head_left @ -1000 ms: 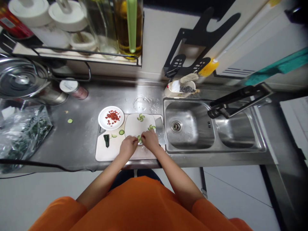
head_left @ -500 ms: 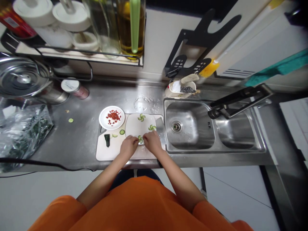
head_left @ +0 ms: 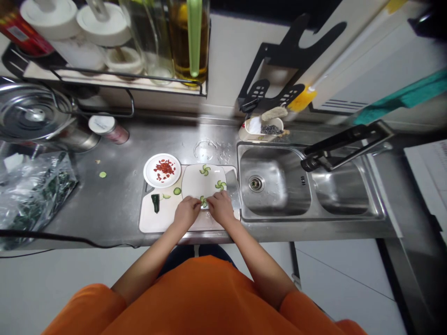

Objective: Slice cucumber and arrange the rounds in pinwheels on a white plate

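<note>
Head view, looking down over an orange garment at a steel table [head_left: 115, 204]. The left hand [head_left: 186, 213] and right hand [head_left: 220, 208] meet at the near edge of a pale square plate [head_left: 195, 182], which rests on a light cutting board [head_left: 153, 222]. Between them lies a small cluster of cucumber slices [head_left: 203, 202]; the fingers of both hands are curled in and pinch at this cluster from either side, though whether the slices are lifted or merely pressed and nudged against the plate cannot be told at this size. Two further clusters, a far one [head_left: 205, 170] and a right one [head_left: 220, 185], lie fanned like pinwheels and spaced apart on the same plate, which suggests a decorative layout, with the near cluster set as a third point. A loose slice [head_left: 177, 191] and a dark green cucumber end [head_left: 155, 203] lie on the board to the left, within reach as spare stock. A round white dish of chopped red chilli [head_left: 162, 170] touches the board's far left corner. The sink [head_left: 275, 186] lies just right of the board; a stray slice [head_left: 102, 174] sits well apart on the table to the left.
</note>
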The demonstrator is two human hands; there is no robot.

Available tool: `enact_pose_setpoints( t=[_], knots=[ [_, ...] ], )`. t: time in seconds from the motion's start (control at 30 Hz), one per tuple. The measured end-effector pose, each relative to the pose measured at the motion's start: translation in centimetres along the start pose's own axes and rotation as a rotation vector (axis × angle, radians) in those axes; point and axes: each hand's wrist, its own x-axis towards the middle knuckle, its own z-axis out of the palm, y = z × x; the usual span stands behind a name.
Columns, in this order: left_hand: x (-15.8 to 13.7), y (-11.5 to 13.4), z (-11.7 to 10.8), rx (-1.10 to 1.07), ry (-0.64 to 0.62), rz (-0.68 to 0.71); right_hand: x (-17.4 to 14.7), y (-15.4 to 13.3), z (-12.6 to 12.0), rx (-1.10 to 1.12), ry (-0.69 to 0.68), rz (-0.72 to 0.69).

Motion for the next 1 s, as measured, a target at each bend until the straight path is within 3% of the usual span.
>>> enact_pose_setpoints(
  t=[0.17,0.3,0.47,0.67,1.0],
  knots=[
    [-0.2,0.1,-0.1,-0.023,0.025,0.03,-0.1,0.0,0.0,0.013,0.015,-0.005],
    [-0.4,-0.4,-1.3,-0.05,0.153,0.043,-0.3,0.3,0.1,0.042,0.057,-0.003],
    [-0.3,-2.6,-4.0,0.02,0.336,-0.173,-0.8,0.7,0.2,0.082,0.073,0.028],
    [0.7,-4.3,-4.4,0.113,0.338,-0.198,-1.4,0.4,0.2,0.108,0.069,0.047],
    [1.3,-4.3,-3.9,0.076,0.355,-0.262,-1.8,0.3,0.1,0.093,0.039,0.066]
  ],
)
